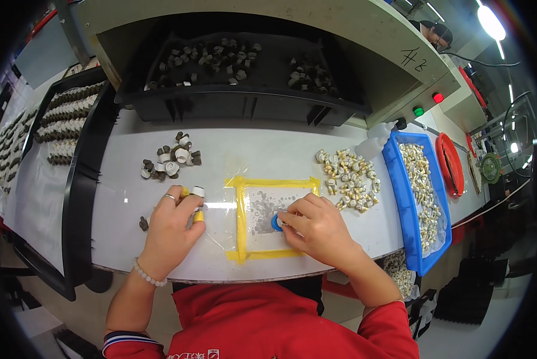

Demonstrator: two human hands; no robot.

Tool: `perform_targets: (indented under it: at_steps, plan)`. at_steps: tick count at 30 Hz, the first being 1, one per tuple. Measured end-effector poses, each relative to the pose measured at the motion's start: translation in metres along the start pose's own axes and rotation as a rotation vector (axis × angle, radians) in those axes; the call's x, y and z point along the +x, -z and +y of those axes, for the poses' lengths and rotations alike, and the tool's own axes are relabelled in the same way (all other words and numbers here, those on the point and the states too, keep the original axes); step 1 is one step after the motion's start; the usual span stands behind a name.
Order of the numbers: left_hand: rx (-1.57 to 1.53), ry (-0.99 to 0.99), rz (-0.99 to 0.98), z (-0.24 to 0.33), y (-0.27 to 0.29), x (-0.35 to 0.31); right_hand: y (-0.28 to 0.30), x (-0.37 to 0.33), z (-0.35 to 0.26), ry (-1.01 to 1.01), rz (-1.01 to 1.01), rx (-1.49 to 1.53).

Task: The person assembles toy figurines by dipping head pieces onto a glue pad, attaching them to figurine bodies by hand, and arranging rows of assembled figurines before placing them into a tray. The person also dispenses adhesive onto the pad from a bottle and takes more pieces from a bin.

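My left hand (171,230), with yellow covers on its fingertips, pinches a small white-topped cylindrical part (198,191) above the white table. My right hand (321,230) is closed on a small round blue piece (276,222), low over a grey-spotted patch inside a yellow tape frame (241,224). Some of the blue piece is hidden behind my fingers. Beyond my left hand lies a loose pile of white-and-dark parts (172,167), and one dark part (144,224) rests beside my wrist. Small white-and-gold pieces (353,179) are heaped past my right hand.
A blue tray (403,209) of similar white-and-gold pieces stands at the right, near a red bowl (449,164) and a whitish bottle (376,140). A black tray (220,105) of parts sits under the shelf. Another black tray (80,197) holds rows at the left.
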State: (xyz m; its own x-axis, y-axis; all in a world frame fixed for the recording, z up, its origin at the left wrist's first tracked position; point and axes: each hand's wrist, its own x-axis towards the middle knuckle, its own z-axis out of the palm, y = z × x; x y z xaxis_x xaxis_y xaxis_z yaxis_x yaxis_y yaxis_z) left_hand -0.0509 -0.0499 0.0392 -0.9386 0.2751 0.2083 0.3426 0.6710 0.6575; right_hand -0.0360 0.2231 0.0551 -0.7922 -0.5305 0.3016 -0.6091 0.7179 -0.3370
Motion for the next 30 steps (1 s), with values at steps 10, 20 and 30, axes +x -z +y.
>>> perform_targets:
  at_steps: [10,20,30]
  plan:
    - [0.095,-0.017,-0.02,-0.001,-0.006,-0.003,0.003,-0.004,-0.001,-0.033,0.088,0.048]
    - [0.121,-0.034,-0.063,0.003,-0.004,-0.001,0.003,-0.005,0.002,-0.037,0.081,0.075]
    - [0.198,-0.018,0.082,0.006,-0.005,0.006,0.0,-0.006,0.002,-0.048,0.1,0.092]
